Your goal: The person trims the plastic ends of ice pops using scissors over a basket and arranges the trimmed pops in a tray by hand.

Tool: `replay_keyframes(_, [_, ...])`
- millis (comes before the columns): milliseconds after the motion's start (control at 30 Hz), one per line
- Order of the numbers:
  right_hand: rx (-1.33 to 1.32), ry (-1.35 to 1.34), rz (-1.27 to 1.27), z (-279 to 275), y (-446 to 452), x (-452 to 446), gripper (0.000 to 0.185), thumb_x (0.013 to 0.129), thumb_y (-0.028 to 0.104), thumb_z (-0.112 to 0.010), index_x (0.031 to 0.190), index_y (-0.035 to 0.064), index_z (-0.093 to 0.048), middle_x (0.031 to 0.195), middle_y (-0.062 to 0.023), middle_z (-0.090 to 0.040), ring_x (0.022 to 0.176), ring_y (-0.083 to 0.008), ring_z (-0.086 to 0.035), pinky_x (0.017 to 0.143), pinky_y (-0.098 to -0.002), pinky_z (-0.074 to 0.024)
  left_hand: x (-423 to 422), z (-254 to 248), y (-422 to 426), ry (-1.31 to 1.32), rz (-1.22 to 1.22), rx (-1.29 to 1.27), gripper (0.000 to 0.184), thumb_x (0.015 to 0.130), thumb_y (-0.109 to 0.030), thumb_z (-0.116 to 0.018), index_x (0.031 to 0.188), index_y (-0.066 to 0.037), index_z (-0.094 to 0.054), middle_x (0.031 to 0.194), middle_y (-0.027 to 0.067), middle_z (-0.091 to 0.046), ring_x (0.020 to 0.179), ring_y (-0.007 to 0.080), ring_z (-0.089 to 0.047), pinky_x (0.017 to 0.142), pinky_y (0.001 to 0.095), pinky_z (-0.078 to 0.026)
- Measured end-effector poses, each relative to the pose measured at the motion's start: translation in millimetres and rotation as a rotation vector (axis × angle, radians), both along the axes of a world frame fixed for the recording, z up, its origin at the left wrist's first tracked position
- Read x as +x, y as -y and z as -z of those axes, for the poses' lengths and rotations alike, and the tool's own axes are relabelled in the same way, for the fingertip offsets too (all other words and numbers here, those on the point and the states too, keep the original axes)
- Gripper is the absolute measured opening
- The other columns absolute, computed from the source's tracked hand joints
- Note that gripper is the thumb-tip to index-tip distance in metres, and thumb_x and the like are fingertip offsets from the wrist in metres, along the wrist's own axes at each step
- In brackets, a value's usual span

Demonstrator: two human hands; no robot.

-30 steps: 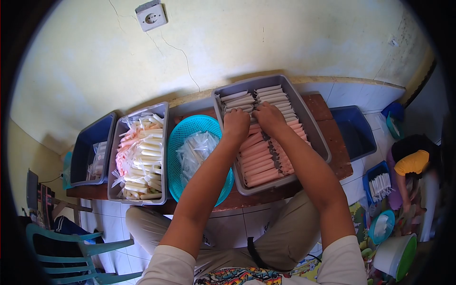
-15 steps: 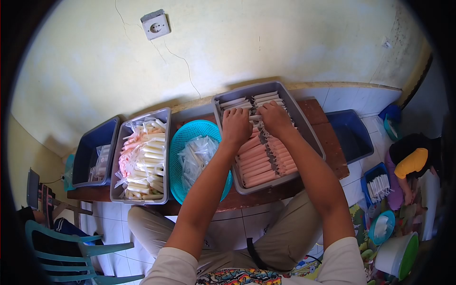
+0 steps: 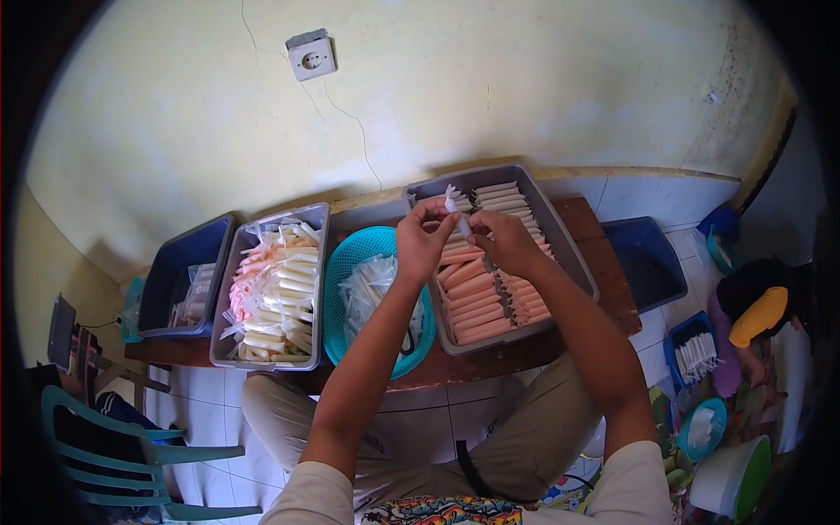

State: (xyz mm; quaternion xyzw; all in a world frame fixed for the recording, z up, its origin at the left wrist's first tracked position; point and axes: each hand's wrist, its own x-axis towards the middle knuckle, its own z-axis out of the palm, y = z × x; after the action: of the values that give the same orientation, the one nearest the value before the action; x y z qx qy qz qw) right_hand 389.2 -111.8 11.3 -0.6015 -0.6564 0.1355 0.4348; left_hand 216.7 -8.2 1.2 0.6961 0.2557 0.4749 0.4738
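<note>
Over the large grey tub [image 3: 581, 262], my left hand [image 3: 423, 238] pinches a pale ice pop in a knotted plastic sleeve [image 3: 452, 203], its gathered end pointing up. My right hand [image 3: 509, 241] is closed on the lower end of the same ice pop, thumb and fingertips together. Below, the tub holds rows of pink ice pops [image 3: 475, 302] nearest me and whitish ones [image 3: 506, 199] towards the wall. Both hands hide part of the rows.
Left of the tub is a turquoise basket [image 3: 336, 262] of clear plastic bags. Beyond it are a grey tub [image 3: 322, 262] of bagged yellow and pink ice pops and a dark blue tub [image 3: 175, 254]. All stand on a wooden bench [image 3: 612, 271]. A person [image 3: 761, 302] sits at right.
Both hands have come up off the rows with one pale ice pop between them. The camera view has shifted slightly.
</note>
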Motion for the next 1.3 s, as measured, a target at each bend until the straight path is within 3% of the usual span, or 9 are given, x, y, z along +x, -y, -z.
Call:
replay_keyframes(67, [-0.006,-0.031,-0.017,-4.9,0.2,-8.9,0.021,0.096,0.016,-0.076,0.107,-0.0002,-0.071,0.093,-0.0182,-0.076,0.087,-0.0325,-0.074,0.081,-0.043,-0.0567,-3.5,-1.4,0.0,0.105,0.029,-0.074,0.024,0.096,-0.011,-0.082,0.116,0.0,-0.076,0.106,0.009,-0.08,0.096,0.0138,-0.075,0.085,0.0309,-0.06])
replay_keyframes(133, [-0.023,-0.064,-0.042,-6.9,0.1,-16.7,0.025,0.096,0.009,-0.076,0.118,-0.0015,-0.07,0.101,-0.014,-0.077,0.096,-0.0221,-0.076,0.087,-0.0378,-0.0582,-10.4,-3.6,1.4,0.111,0.096,-0.118,0.024,0.098,-0.008,-0.081,0.12,0.0,-0.075,0.108,0.0056,-0.078,0.099,0.0117,-0.072,0.091,0.0302,-0.057])
replay_keyframes(467, [0.004,-0.144,-0.018,-27.1,9.3,-55.3,0.031,0.099,0.02,-0.077,0.12,-0.0015,-0.073,0.105,-0.016,-0.079,0.096,-0.0258,-0.078,0.087,-0.0366,-0.0606,-51.4,-14.2,10.2,0.055,0.012,-0.019,0.023,0.095,-0.006,-0.081,0.116,0.002,-0.076,0.105,0.0087,-0.08,0.095,0.0143,-0.076,0.083,0.0296,-0.062])
replay_keyframes(533, [0.106,-0.315,0.023,-29.4,8.8,-66.2,0.031,0.104,0.018,-0.074,0.127,-0.0027,-0.071,0.11,-0.0108,-0.079,0.093,-0.0145,-0.074,0.084,-0.0317,-0.0593,-61.4,-16.3,12.1,-0.033,-0.034,0.063,0.025,0.093,-0.004,-0.083,0.117,0.0,-0.077,0.103,0.0095,-0.079,0.092,0.0159,-0.077,0.081,0.0298,-0.063])
replay_keyframes(667, [0.148,-0.329,0.034,-39.4,12.2,-84.7,0.033,0.103,0.023,-0.074,0.127,-0.0005,-0.074,0.112,-0.0175,-0.078,0.095,-0.0209,-0.078,0.084,-0.0324,-0.061,-83.0,-26.2,22.1,-0.106,0.0,0.163,0.026,0.095,-0.007,-0.083,0.119,-0.001,-0.076,0.107,0.0093,-0.076,0.095,0.0154,-0.075,0.085,0.0303,-0.061])
replay_keyframes(767, [0.239,-0.353,0.032,-36.9,9.4,-89.2,0.03,0.103,0.023,-0.075,0.12,-0.0011,-0.077,0.104,-0.0145,-0.079,0.087,-0.0152,-0.076,0.078,-0.029,-0.0592,-95.8,-27.5,26.7,-0.124,0.029,0.204,0.026,0.093,-0.003,-0.083,0.119,-0.003,-0.078,0.106,0.009,-0.075,0.092,0.0167,-0.076,0.085,0.031,-0.062])
replay_keyframes(933, [0.06,-0.438,0.06,-27.8,0.0,-90.2,0.029,0.102,0.024,-0.078,0.114,-0.0022,-0.078,0.084,-0.004,-0.075,0.079,-0.0076,-0.067,0.069,-0.0261,-0.0528,-121.6,-31.4,30.3,-0.218,0.057,0.3,0.03,0.091,-0.002,-0.083,0.121,-0.005,-0.079,0.105,0.0093,-0.075,0.088,0.0164,-0.075,0.082,0.031,-0.063])
replay_keyframes(1167, [-0.046,-0.601,-0.02,-28.1,-6.4,-109.6,0.029,0.102,0.026,-0.078,0.11,-0.0024,-0.078,0.084,0.0009,-0.071,0.077,-0.0066,-0.062,0.071,-0.0244,-0.0508,-154.7,-25.0,23.5,-0.276,0.057,0.328,0.036,0.089,-0.003,-0.085,0.124,-0.007,-0.078,0.103,0.0129,-0.079,0.082,0.0224,-0.078,0.075,0.0335,-0.062])
replay_keyframes(1300, [-0.063,-0.646,-0.094,-25.1,-14.2,-122.3,0.029,0.102,0.026,-0.078,0.111,-0.0007,-0.079,0.088,0.0004,-0.072,0.078,-0.0058,-0.06,0.068,-0.0232,-0.0478,-175.0,-20.4,18.1,-0.284,0.093,0.21,0.038,0.091,0.0,-0.083,0.128,-0.006,-0.077,0.114,0.0118,-0.08,0.095,0.0159,-0.077,0.085,0.0313,-0.062])
